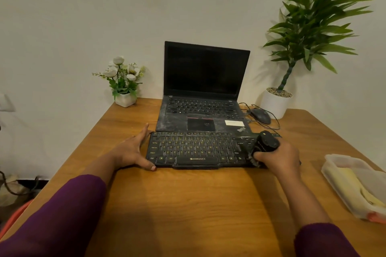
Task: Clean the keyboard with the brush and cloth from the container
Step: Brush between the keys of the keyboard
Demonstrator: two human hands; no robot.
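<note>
A dusty black keyboard [196, 149] lies across the middle of the wooden table, in front of a laptop. My left hand [133, 151] is spread against the keyboard's left end, thumb at its front corner and fingers along its side. My right hand [277, 157] grips a black brush [264, 145], its bristles down on the keyboard's right end. A clear plastic container [344, 171] stands at the table's right edge with a yellow cloth [353, 185] inside.
An open dusty laptop [205, 98] sits right behind the keyboard. A wired mouse [260, 116] lies to its right, beside a white-potted tall plant [275, 102]. A small flower pot [125, 99] stands at the back left. The table [183, 204] has bare wood near me.
</note>
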